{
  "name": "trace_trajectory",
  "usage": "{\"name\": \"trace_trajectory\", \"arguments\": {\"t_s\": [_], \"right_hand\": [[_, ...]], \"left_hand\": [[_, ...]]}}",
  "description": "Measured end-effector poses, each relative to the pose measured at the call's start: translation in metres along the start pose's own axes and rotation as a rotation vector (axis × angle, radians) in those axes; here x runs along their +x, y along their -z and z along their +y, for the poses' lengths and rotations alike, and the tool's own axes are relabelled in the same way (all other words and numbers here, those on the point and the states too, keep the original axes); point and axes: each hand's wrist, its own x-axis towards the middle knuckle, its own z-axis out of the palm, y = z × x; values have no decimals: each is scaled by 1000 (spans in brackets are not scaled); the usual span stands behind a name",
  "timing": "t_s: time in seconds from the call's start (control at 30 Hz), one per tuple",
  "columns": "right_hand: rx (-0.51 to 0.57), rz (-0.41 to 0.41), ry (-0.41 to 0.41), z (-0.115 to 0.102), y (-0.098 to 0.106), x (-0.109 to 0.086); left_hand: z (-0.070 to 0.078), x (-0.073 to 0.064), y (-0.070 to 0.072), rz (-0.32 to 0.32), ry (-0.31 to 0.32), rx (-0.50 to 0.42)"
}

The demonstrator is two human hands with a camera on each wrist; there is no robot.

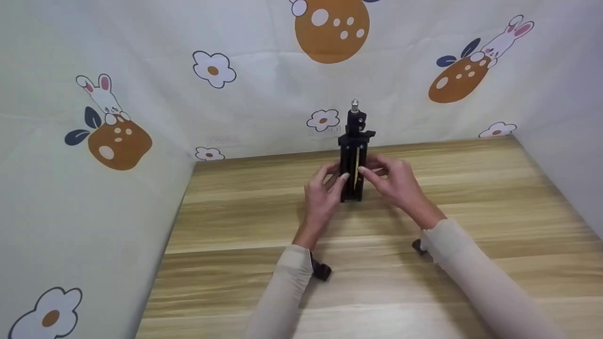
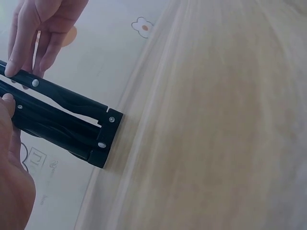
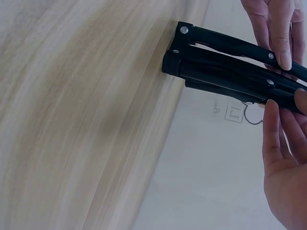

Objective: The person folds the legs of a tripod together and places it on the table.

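A black folding light stand (image 1: 349, 162) stands upright on the wooden table, with a silver screw stud at its top and its legs folded close together. My left hand (image 1: 321, 193) pinches a leg on the left side, thumb in front and fingers behind. From the right side, my right hand (image 1: 398, 181) holds another leg between thumb and fingers. In the left wrist view, narrow gaps show between the stand's legs (image 2: 72, 103), and rivets mark their lower joints. The right wrist view shows the lower end of the stand (image 3: 216, 62) near the table's back edge.
The wood-grain table (image 1: 235, 226) meets a pale cloth backdrop (image 1: 264, 103) printed with rabbits, flowers and orange fruit close behind the stand. Cloth also hangs at the left and right sides. Small black pieces (image 1: 321, 271) show by both sleeve cuffs.
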Motion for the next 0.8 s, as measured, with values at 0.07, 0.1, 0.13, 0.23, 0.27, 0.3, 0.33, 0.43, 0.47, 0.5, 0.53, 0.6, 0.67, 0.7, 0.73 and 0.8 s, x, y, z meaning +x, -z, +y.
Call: {"name": "trace_trajectory", "arguments": {"t_s": [0.07,0.1,0.13,0.23,0.27,0.3,0.33,0.43,0.47,0.5,0.53,0.6,0.67,0.7,0.73,0.8], "right_hand": [[0,-1,-4,-1,0,0],[2,0,-5,-1,0,0],[4,1,-6,-1,0,0],[3,6,-4,-1,0,-1],[0,8,-4,-1,0,-1],[-2,10,-3,-1,0,-1],[-5,11,-2,-1,0,-1],[-8,17,-1,-2,0,-2],[-7,19,0,-2,-1,-2],[-8,21,-1,-3,-1,-2],[-8,23,-2,-3,-1,-3],[-10,29,-3,-3,-2,-3],[-13,34,-6,-3,-3,-3],[-14,37,-8,-3,-3,-3],[-13,40,-10,-4,-3,-3],[-13,46,-16,-4,-3,-4]], "left_hand": [[0,0,0,-1,1,-6],[0,0,0,-1,2,-6],[0,0,0,-1,3,-6],[0,0,0,-7,0,1],[0,0,0,-9,-1,4],[0,1,1,-11,-2,8],[0,1,2,-14,-4,10],[0,1,3,-21,-4,18],[0,1,4,-22,-3,19],[0,1,5,-21,0,21],[0,1,5,-20,4,21],[-1,1,6,-12,20,17],[0,1,7,-3,41,7],[0,1,7,1,51,1],[0,2,7,5,61,-6],[1,2,7,12,75,-20]]}}
